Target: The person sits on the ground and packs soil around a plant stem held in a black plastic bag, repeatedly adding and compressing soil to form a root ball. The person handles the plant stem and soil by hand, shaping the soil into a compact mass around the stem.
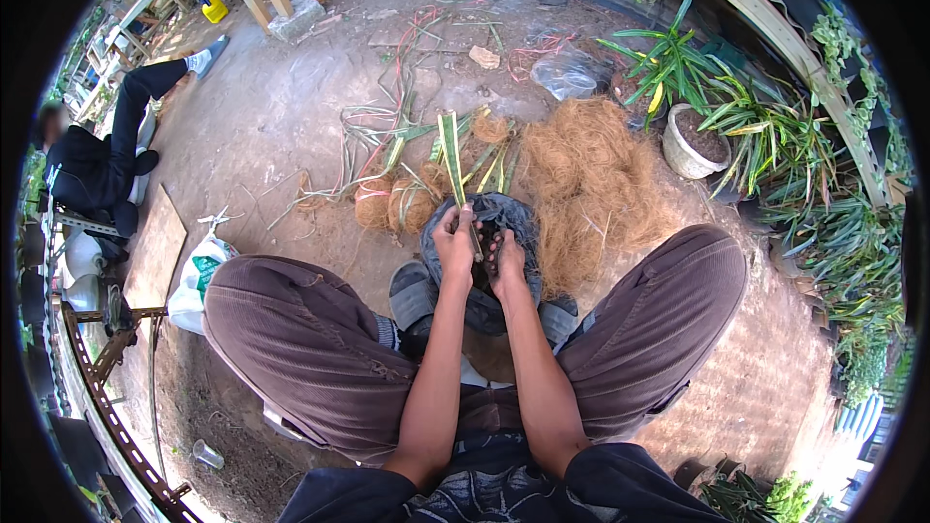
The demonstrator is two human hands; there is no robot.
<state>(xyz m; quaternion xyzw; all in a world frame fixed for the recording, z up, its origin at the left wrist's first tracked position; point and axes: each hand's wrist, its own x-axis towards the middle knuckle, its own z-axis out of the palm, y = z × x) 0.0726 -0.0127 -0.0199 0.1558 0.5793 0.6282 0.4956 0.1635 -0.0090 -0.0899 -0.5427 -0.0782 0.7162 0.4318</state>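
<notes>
My left hand (455, 240) grips the base of a snake plant cutting (451, 152), whose long yellow-edged leaves point away from me. Dark soil clings to the fingers of my right hand (506, 261), curled over the mouth of a black plastic bag (440, 232) between my feet; whether they hold soil cannot be told. Beyond the bag lie several fibre-wrapped root balls, one tied with pink string (372, 202) and another (412, 205) beside it. A large heap of brown coconut fibre (581, 174) spreads to the right of the bag.
A white pot (694, 145) and leafy plants line the right side. At left are a white plastic bag (195, 276), a wooden board (156, 250) and a seated person (94, 160). Pink string and leaf strips (396, 109) litter the ground ahead, near a clear plastic bag (570, 74).
</notes>
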